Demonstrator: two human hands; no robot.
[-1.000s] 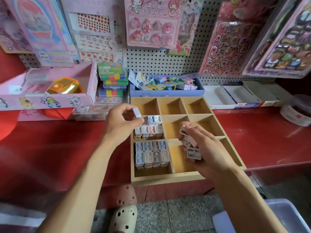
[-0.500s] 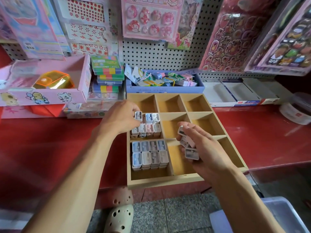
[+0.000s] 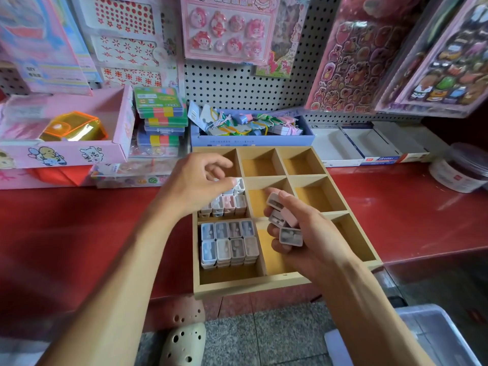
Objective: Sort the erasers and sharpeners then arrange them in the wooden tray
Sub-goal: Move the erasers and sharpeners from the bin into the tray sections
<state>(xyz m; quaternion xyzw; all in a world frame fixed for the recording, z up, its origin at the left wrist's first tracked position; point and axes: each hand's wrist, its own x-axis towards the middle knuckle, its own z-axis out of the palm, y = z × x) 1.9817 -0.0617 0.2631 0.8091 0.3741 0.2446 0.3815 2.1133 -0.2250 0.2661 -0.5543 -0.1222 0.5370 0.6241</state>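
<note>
Over the wooden tray (image 3: 250,285), my right grip (image 3: 298,231) clutches light, rigid sharpeners (image 3: 286,220); my left grip (image 3: 200,183) pinches one sharpener (image 3: 239,184) by its sides.

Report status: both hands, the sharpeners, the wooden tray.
Left hand over the tray's middle-left compartment, fingers curled; grip unclear. Right hand holds several small pastel plastic sharpeners. Wooden compartment tray: two left compartments stocked. Nothing in the way.
</note>
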